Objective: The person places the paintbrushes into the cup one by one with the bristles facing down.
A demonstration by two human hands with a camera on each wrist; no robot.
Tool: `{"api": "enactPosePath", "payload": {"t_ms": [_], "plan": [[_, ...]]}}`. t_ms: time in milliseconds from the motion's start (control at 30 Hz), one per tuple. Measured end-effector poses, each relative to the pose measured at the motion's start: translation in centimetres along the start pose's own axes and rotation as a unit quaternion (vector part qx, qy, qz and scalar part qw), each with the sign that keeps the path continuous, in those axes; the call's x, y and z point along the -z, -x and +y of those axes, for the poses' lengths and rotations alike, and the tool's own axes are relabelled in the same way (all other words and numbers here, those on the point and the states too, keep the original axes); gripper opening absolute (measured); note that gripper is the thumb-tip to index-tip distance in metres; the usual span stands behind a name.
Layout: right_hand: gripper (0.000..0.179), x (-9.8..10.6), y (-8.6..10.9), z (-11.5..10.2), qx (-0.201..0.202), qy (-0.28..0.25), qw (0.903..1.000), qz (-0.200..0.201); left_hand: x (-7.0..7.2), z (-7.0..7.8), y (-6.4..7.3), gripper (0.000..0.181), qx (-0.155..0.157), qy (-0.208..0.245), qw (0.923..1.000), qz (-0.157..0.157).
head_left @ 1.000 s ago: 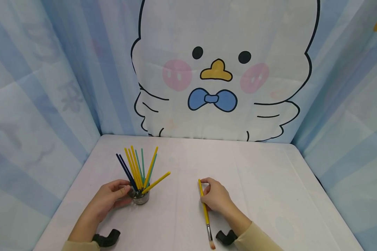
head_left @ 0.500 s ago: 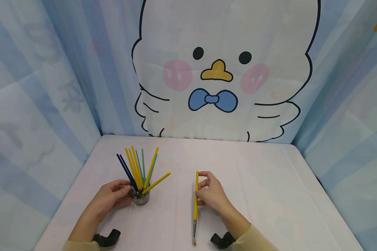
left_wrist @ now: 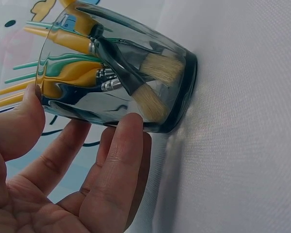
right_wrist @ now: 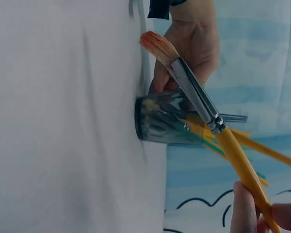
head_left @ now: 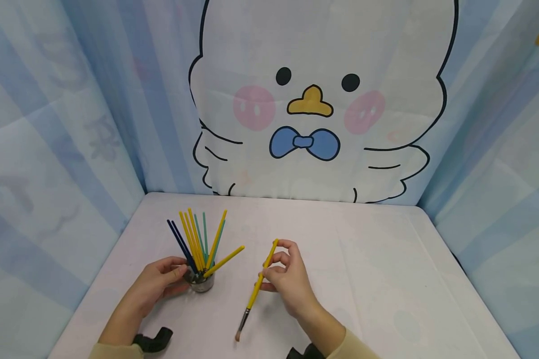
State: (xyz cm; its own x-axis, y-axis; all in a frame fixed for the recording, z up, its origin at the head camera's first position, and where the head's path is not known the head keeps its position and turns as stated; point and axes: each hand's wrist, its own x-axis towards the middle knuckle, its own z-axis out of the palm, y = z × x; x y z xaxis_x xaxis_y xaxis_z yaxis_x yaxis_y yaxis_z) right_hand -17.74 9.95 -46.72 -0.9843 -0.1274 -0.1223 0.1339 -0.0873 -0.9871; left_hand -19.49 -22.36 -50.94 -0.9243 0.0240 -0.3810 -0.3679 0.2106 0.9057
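Note:
In the head view, my right hand (head_left: 293, 285) pinches a yellow-handled paintbrush (head_left: 254, 293) near the upper part of its handle. The brush slants above the table with its bristles down and to the left; the right wrist view shows reddish bristles (right_wrist: 157, 44) on a silver ferrule. My left hand (head_left: 152, 284) rests its thumb and fingertips against the left side of a clear glass (head_left: 202, 285), not wrapped round it. Upright in the table's left half, the glass holds several yellow, green and dark blue paintbrushes (left_wrist: 94, 63), bristles down. One yellow brush (head_left: 224, 261) leans out to the right.
A pale cloth covers the table (head_left: 368, 269). Blue and white striped curtains (head_left: 54, 149) enclose its sides, and a cartoon-printed cloth (head_left: 310, 174) hangs behind. Black wrist mounts (head_left: 154, 341) sit near both sleeves.
My right hand has moved left and slightly up with the paintbrush, whose bristle end has swung left towards the glass. My left hand and the glass have stayed in place.

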Motion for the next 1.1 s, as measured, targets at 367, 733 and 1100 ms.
{"api": "enactPosePath", "payload": {"t_ms": [367, 733, 1100], "plan": [[0.062, -3.0, 0.6, -1.0, 0.055, -0.093, 0.9941, -0.011, -0.1, 0.1, 0.1, 0.045, 0.002, -0.003, 1.0, 0.003], [0.064, -5.2, 0.9, -1.4, 0.084, -0.133, 0.9874, 0.018, -0.1, 0.1, 0.2, 0.045, -0.001, -0.009, 1.0, 0.002], [0.058, -6.6, 0.3, -1.6, 0.139, -0.137, 0.9797, 0.047, 0.0, 0.1, 0.5, 0.042, -0.008, 0.009, 0.9999, -0.009]]}}
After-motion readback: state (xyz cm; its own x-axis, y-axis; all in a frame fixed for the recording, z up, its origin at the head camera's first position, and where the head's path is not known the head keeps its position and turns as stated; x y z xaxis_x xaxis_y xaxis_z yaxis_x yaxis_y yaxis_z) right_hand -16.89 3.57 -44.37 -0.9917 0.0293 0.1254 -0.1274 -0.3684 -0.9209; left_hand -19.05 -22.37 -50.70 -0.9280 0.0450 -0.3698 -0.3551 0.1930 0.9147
